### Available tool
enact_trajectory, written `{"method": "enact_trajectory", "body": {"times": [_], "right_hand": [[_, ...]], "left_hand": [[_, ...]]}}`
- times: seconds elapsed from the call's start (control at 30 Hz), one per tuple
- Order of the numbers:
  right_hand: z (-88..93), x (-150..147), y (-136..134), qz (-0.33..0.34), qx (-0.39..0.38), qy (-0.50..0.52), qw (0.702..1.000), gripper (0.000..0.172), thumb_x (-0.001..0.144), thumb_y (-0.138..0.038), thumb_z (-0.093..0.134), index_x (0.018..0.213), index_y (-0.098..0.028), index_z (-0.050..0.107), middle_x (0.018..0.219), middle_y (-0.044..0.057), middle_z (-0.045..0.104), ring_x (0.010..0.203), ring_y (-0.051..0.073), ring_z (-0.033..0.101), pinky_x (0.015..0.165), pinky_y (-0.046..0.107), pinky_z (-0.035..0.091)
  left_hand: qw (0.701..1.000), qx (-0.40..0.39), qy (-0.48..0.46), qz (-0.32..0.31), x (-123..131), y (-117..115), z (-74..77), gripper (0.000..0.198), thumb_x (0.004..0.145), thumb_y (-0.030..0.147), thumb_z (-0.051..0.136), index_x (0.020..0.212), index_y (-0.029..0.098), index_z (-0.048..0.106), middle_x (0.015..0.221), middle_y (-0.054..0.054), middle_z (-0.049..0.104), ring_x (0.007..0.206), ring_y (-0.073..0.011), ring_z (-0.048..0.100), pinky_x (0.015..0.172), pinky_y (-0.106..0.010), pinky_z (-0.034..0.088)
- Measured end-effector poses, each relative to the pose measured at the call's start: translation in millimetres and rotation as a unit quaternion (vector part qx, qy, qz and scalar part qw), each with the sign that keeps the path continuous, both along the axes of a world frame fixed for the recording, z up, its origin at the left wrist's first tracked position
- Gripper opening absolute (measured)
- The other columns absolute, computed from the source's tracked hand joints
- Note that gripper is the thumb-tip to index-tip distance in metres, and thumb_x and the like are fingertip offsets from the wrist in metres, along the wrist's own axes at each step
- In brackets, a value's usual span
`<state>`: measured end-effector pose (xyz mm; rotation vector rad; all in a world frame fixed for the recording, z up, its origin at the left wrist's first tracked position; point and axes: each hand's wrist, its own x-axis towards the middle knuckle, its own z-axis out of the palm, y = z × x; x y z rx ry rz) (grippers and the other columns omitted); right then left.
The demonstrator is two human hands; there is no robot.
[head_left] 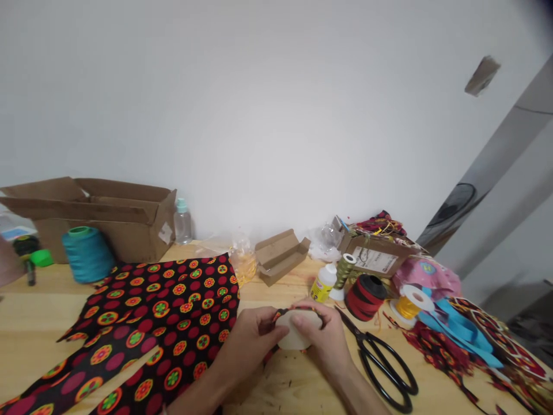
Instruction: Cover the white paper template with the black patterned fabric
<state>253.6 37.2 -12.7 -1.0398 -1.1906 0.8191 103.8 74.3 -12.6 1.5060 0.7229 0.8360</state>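
Observation:
Low in the middle of the head view, a pale flat card piece (292, 344) has dark patterned fabric along its upper edge. My left hand (256, 335) grips its left side, thumb on the pale face and fingers curled behind. On the other side, my right hand (327, 333) pinches it with the thumb laid across the face. Black-handled scissors (384, 363) lie just right of my right hand. A white glue bottle (324, 283) with a yellow label stands behind the hands. Black fabric with red dots and flowers (185, 305) spreads out to the left.
A large open cardboard box (129, 242) and a teal thread cone (87, 253) stand at the left. Behind is a small open box (280, 259). On the right are a red-black spool (366, 297), a yellow ribbon roll (408, 304), blue ribbon (466, 334) and fabric scraps (444, 351).

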Motion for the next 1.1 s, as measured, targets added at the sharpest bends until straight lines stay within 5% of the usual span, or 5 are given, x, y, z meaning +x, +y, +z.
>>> {"method": "enact_trajectory", "body": {"times": [0.2,0.33,0.43,0.57,1.1], "right_hand": [[1.9,-1.7,-0.2,0.011,-0.018,-0.004,1.000,0.004,0.060,-0.023,0.073,0.063,-0.021,0.072,0.061,0.000,0.065,0.060,0.014,0.055,0.059,0.024,0.041],[-0.2,-1.6,3.2,0.037,-0.063,0.039,0.997,0.020,0.062,-0.033,0.072,0.077,-0.019,0.071,0.069,0.002,0.067,0.060,0.016,0.057,0.056,0.026,0.044],[-0.9,-2.1,4.9,0.063,-0.095,0.058,0.992,0.030,0.060,-0.039,0.072,0.079,-0.016,0.071,0.066,0.004,0.068,0.059,0.017,0.058,0.058,0.029,0.046],[-2.1,-4.3,4.7,0.053,-0.116,0.060,0.990,0.023,0.058,-0.037,0.074,0.059,-0.014,0.069,0.051,0.000,0.063,0.048,0.011,0.050,0.049,0.023,0.038],[-6.0,-5.7,6.9,0.026,-0.141,0.076,0.987,0.022,0.053,-0.027,0.078,0.046,-0.014,0.062,0.040,-0.005,0.054,0.039,0.005,0.037,0.041,0.019,0.027]], "left_hand": [[1.000,0.017,0.001,0.024,-3.7,-3.6,7.2,0.027,0.064,0.015,0.062,0.041,0.015,0.047,0.041,0.009,0.032,0.043,-0.0061,0.027,0.041,-0.019,0.019],[0.998,-0.022,-0.047,0.023,-4.0,2.3,8.9,0.008,0.064,0.023,0.064,0.061,0.015,0.063,0.053,0.004,0.058,0.052,-0.0125,0.051,0.050,-0.021,0.040],[0.994,-0.050,-0.088,0.048,-5.5,12.6,6.4,0.021,0.063,0.030,0.066,0.078,0.015,0.066,0.071,-0.002,0.068,0.067,-0.0183,0.060,0.067,-0.028,0.047],[0.988,-0.085,-0.112,0.062,-5.1,18.2,0.1,0.033,0.058,0.033,0.071,0.085,0.014,0.066,0.076,-0.004,0.071,0.070,-0.0201,0.063,0.071,-0.031,0.048],[0.979,-0.146,-0.139,0.035,-4.4,12.5,-7.0,0.033,0.060,0.029,0.074,0.087,0.011,0.066,0.073,-0.006,0.071,0.069,-0.0200,0.062,0.067,-0.029,0.048]]}}
